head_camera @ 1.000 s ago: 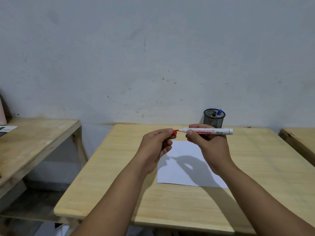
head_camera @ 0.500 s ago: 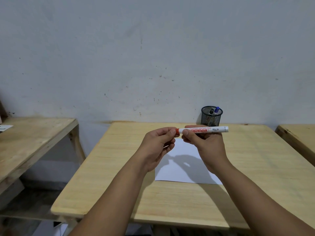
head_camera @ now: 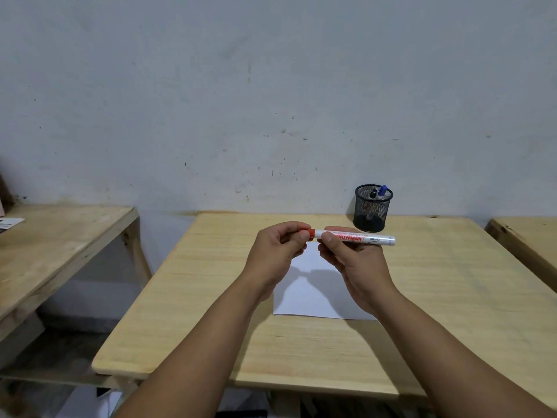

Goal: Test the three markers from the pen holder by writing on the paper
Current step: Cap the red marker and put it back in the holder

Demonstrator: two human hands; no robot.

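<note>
Above the sheet of paper [head_camera: 316,294] on the tabletop [head_camera: 452,285], the right hand [head_camera: 354,262] is closed round the barrel of a red marker [head_camera: 355,238], held level. The left hand [head_camera: 278,254] pinches its red cap [head_camera: 306,232], which sits at the marker's end, likely so one hand can steady while the other works the cap. The pen holder [head_camera: 373,208], with two more markers, stands well back near the wall. Bare wood all round the paper leaves free room.
</note>
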